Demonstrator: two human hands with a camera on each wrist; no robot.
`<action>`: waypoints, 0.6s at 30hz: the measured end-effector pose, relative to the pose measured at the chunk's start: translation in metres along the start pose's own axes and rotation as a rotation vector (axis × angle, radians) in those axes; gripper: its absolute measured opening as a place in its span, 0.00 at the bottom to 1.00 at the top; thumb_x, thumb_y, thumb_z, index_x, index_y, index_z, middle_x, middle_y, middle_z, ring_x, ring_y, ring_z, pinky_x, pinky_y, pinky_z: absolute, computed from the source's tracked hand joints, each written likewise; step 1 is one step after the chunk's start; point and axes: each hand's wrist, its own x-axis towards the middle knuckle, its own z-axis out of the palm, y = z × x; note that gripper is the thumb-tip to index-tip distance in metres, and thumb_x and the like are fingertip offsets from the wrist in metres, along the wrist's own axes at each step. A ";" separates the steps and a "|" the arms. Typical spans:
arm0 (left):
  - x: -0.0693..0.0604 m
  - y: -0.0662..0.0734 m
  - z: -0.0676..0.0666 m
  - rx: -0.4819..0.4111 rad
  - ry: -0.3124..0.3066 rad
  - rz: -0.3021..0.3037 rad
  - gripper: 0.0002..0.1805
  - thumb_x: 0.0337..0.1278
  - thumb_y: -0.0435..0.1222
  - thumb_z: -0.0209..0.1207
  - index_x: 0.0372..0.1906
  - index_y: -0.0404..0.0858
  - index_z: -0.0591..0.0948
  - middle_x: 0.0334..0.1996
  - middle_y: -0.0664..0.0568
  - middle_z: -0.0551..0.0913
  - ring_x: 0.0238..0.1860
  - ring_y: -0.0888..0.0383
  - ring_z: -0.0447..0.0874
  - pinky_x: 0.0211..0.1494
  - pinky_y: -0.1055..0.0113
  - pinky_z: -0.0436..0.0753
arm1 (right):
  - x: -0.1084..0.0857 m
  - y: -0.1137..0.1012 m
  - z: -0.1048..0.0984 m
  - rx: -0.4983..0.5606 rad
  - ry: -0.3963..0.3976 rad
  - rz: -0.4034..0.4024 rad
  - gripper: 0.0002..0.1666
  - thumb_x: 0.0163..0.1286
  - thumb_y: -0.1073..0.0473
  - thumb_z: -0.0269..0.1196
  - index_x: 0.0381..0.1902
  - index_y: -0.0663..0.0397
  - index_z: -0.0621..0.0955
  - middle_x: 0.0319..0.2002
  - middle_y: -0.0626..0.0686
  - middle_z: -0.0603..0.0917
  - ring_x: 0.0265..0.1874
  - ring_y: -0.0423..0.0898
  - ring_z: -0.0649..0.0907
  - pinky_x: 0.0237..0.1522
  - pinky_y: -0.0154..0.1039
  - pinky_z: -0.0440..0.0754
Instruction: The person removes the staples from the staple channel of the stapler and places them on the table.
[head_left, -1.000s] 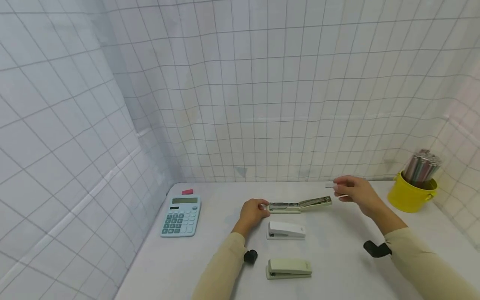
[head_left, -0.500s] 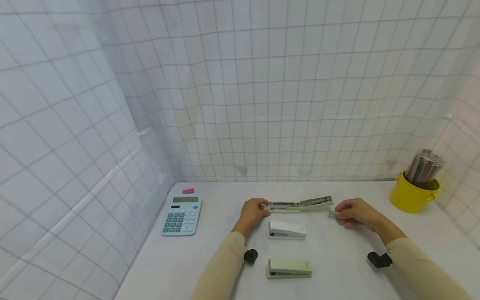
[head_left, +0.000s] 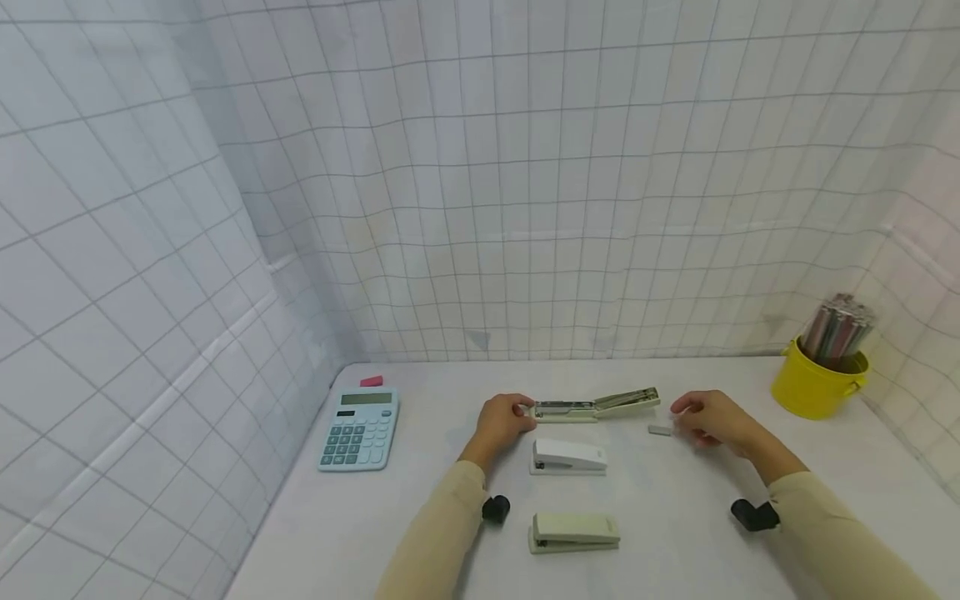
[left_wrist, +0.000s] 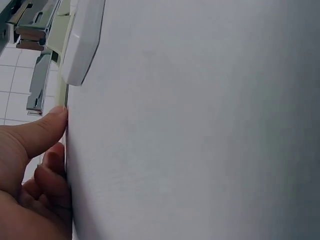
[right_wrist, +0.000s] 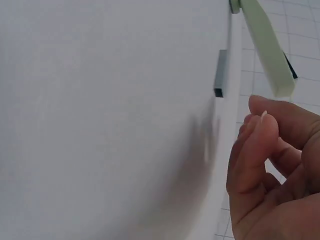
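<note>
My left hand (head_left: 501, 423) holds the end of a pale green stapler's base between thumb and fingers. That stapler (head_left: 628, 402) lies unfolded, its top swung back to the right and its metal magazine exposed. A short grey strip of staples (head_left: 660, 430) rests on the table just right of it, seen close up in the right wrist view as a ridged bar (right_wrist: 220, 75). My right hand (head_left: 716, 421) hovers beside the strip, fingers loosely bent and holding nothing. Nearer me lie a white stapler (head_left: 570, 457) and another pale green stapler (head_left: 573, 531), both folded down.
A light blue calculator (head_left: 360, 429) lies at the left, with a small pink block (head_left: 371, 381) behind it. At the right back stands a yellow bucket (head_left: 810, 385) of pens or similar sticks (head_left: 836, 329). Grid-patterned white cloth (head_left: 525, 208) walls the table.
My right hand has come down from above the table and let go of the staple strip, which now lies on the surface. The left hand keeps its hold on the stapler.
</note>
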 end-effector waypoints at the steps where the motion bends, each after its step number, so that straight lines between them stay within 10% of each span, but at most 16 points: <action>1: -0.001 0.000 -0.001 -0.017 -0.003 0.000 0.20 0.54 0.34 0.73 0.54 0.40 0.87 0.30 0.55 0.80 0.31 0.59 0.73 0.41 0.61 0.75 | -0.002 -0.004 -0.003 0.002 0.032 -0.012 0.20 0.73 0.60 0.62 0.58 0.66 0.76 0.34 0.56 0.77 0.28 0.47 0.76 0.29 0.38 0.80; 8: -0.022 0.000 -0.018 -0.132 -0.033 0.010 0.19 0.59 0.33 0.68 0.56 0.37 0.84 0.38 0.51 0.85 0.37 0.58 0.81 0.43 0.62 0.81 | -0.017 -0.043 -0.007 0.060 0.213 -0.208 0.22 0.76 0.57 0.60 0.59 0.67 0.75 0.32 0.56 0.74 0.23 0.44 0.72 0.27 0.37 0.75; 18: -0.064 0.001 -0.029 -0.217 -0.189 0.007 0.19 0.59 0.37 0.68 0.56 0.40 0.85 0.45 0.49 0.86 0.44 0.55 0.83 0.40 0.63 0.83 | -0.023 -0.085 0.040 0.136 0.009 -0.331 0.20 0.72 0.59 0.64 0.57 0.65 0.79 0.33 0.58 0.77 0.25 0.47 0.75 0.29 0.40 0.79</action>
